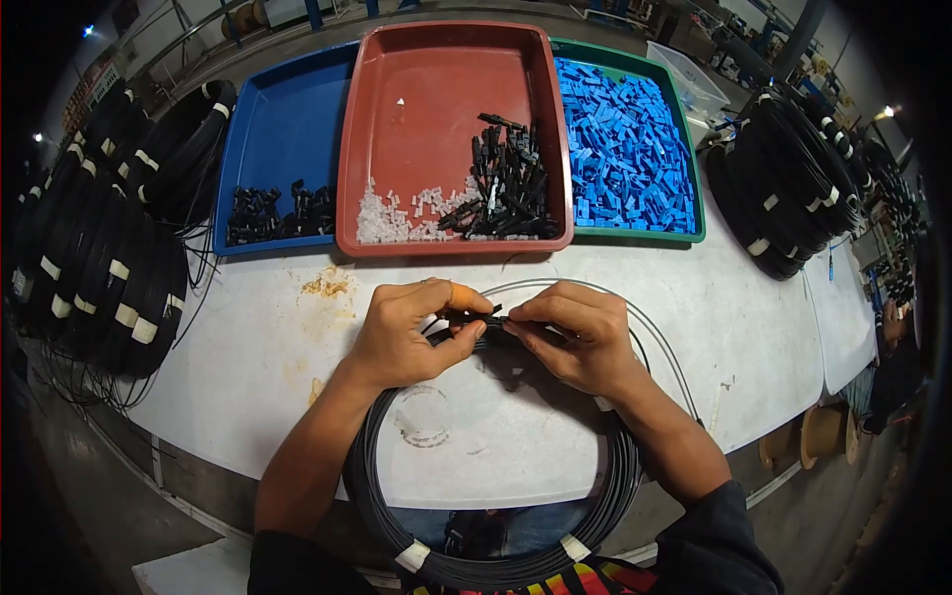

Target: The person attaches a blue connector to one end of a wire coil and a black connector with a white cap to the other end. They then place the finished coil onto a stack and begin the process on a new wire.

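Note:
A large coil of black cable (365, 466) hangs over the front edge of the table, banded with pieces of white tape, and my forearms lie across its sides. Above its far side, my left hand (412, 332) pinches a small black connector part (493, 320) between thumb and fingers. One left finger wears an orange wrap (464, 297). The fingertips of my right hand (580, 332) are closed on the right end of the same black piece. Fingers cover most of that part, so its exact shape is hidden.
Behind my hands, a red tray (436, 84) holds clear and black pieces. A blue tray (288, 109) contains black parts; a green tray (694, 213) holds blue connectors (630, 149). Cable coils (94, 278) are stacked at left, with more coils (788, 178) at right.

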{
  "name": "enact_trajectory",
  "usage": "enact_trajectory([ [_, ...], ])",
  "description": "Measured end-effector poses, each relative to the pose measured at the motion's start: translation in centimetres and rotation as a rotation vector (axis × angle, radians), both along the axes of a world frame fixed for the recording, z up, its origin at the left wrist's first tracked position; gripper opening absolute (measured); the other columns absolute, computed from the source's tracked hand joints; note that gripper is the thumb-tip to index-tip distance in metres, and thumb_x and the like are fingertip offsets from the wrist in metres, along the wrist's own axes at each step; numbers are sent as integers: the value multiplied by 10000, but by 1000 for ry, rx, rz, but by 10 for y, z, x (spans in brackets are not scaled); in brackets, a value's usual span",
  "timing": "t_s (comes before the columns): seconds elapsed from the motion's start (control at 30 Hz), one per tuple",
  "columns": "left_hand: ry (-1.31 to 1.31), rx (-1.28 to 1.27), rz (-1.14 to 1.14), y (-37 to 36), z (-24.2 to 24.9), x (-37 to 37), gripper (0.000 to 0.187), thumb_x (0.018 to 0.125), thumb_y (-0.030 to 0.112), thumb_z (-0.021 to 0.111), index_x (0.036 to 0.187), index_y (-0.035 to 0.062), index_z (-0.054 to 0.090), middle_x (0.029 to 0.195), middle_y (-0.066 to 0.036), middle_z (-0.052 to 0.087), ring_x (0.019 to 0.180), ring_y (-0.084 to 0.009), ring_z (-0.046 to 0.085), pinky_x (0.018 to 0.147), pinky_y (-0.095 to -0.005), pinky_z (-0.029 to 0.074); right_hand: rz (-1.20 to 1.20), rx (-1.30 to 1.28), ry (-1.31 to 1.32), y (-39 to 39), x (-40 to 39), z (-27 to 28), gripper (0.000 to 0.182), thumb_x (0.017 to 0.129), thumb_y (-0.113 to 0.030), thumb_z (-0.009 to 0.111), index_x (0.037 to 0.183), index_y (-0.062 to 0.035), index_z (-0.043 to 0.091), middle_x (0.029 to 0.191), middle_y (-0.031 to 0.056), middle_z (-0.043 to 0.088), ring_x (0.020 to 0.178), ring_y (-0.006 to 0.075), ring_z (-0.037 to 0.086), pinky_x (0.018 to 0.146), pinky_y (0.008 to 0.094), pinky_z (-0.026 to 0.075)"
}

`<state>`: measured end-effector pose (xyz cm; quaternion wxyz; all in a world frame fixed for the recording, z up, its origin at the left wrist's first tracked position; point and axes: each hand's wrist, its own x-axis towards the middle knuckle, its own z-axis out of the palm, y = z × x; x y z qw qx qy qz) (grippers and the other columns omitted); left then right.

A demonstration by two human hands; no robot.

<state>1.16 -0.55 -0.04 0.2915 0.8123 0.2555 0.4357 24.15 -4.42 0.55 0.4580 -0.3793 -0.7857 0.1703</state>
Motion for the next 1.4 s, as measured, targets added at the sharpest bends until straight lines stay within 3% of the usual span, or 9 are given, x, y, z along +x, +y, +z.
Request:
enact_trajectory([
  [0.23,16,25,-6,0,1,1,231,754,-8,819,977,-2,759,869,-120,762,706,-179,721,651,-280,568,21,63,-3,1,2,-3,157,783,-24,827,923,-29,756,801,89,691,682,232,691,595,331,540],
  [0.6,53,334,-10,4,-2,3,228,699,-2,846,907,21,757,833,-88,757,659,-199,675,648,-308,529,65,-7,18,1,2,-3,137,800,-17,818,922,-2,758,799,103,694,672,216,681,589,318,531],
  [1.0,89,387,-6,4,1,4,184,692,-5,811,852,20,723,767,-76,725,623,-208,649,626,-319,519,72,-91,22,0,1,1,131,815,-41,817,924,1,758,796,97,694,673,208,673,585,316,520],
  [1.17,100,388,59,4,2,1,174,694,-8,794,843,13,708,718,-74,691,606,-211,644,617,-322,511,44,-122,-5,-4,-1,7,276,791,22,740,1063,-9,712,967,127,685,742,218,689,622,309,540],
  [1.27,82,373,88,3,3,2,168,697,-13,787,840,11,703,702,-73,679,598,-209,644,613,-322,509,-31,-83,-22,-3,0,6,284,757,51,746,1031,22,681,971,116,687,759,167,671,659,289,544],
  [1.4,60,335,110,3,1,2,171,702,-13,787,851,11,707,698,-79,677,599,-207,650,605,-319,511,-112,-59,-25,-1,0,-3,241,770,37,756,988,13,657,911,113,697,726,176,670,660,297,540],
])
